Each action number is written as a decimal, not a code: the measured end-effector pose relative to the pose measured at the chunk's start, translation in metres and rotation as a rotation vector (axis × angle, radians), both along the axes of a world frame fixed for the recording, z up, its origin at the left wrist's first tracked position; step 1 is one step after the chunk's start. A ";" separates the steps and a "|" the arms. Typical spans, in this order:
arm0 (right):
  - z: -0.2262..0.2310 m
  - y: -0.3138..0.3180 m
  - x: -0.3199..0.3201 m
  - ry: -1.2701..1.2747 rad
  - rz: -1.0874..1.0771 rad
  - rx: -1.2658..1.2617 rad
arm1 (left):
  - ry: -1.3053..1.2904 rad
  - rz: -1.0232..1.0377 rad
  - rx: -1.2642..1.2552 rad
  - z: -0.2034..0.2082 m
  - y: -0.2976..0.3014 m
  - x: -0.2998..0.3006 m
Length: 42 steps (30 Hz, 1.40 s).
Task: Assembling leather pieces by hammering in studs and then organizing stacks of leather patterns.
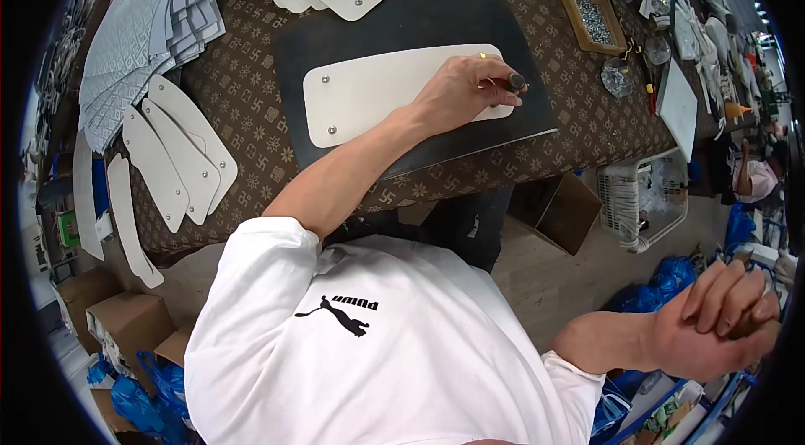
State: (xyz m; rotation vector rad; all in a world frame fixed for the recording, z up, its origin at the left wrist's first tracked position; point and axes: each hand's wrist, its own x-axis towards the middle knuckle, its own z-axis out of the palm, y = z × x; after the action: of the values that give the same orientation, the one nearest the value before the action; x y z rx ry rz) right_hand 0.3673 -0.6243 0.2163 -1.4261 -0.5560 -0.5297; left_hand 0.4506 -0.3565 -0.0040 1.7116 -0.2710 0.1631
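While right hand (714, 329) hovers apart, white panel (369, 97) lies beneath left hand (471, 86).

The round-ended tool (516, 81) in my left hand (461, 93) is dark against the plain white, round-cornered panel (369, 93) with its silvery round studs (325, 80). My flat rectangular mat (402, 22) is black; the cloth table cover (251, 51) is brown, patterned with paler geometric and floral motifs. At ten o'clock, fanned whitish sheets (138, 38) show a diamond pattern; at six, my white short-sleeved shirt (419, 361) bears a black leaping-animal print (340, 316).
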 end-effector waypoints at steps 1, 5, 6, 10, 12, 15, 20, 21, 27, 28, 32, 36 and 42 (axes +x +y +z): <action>0.002 -0.003 0.000 -0.073 -0.017 -0.027 | 0.013 0.019 -0.041 -0.002 0.000 -0.001; -0.015 0.004 0.000 0.013 -0.025 0.002 | -0.031 -0.008 -0.028 -0.006 -0.003 0.006; -0.027 0.017 -0.003 0.068 0.045 0.036 | -0.034 -0.014 -0.031 -0.005 -0.006 0.008; -0.132 0.011 0.000 0.812 0.090 -0.865 | -0.067 0.053 0.044 -0.007 0.008 -0.005; -0.110 0.008 -0.003 0.950 -0.051 -0.730 | -0.163 0.034 0.035 -0.008 0.005 -0.003; -0.105 0.011 -0.013 0.972 -0.110 -0.468 | -0.046 -0.014 0.073 0.000 0.005 0.003; -0.144 0.015 0.007 0.887 -0.071 -0.079 | 0.187 0.191 0.022 0.034 0.056 -0.036; -0.152 0.019 0.016 0.898 -0.070 -0.059 | 0.205 0.222 0.188 0.035 0.080 -0.048; -0.195 0.040 0.080 0.881 -0.025 -0.020 | 0.531 0.166 1.029 0.065 0.141 -0.122; -0.203 0.044 0.091 0.857 -0.036 -0.019 | 0.517 0.175 1.048 0.067 0.141 -0.125; -0.222 0.052 0.113 0.809 -0.073 0.020 | 0.579 0.206 1.083 0.056 0.152 -0.115; -0.226 0.054 0.110 0.797 -0.084 0.083 | 0.552 0.178 1.028 0.045 0.187 -0.094; -0.219 0.061 0.108 0.785 -0.104 0.071 | 0.019 0.861 0.718 0.072 0.239 -0.022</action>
State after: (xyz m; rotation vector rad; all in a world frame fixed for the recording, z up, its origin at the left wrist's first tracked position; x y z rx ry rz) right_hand 0.4751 -0.5628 -0.0025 -1.4627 0.1645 -0.0394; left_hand 0.4291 -0.1177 0.0678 2.4500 0.5076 0.7490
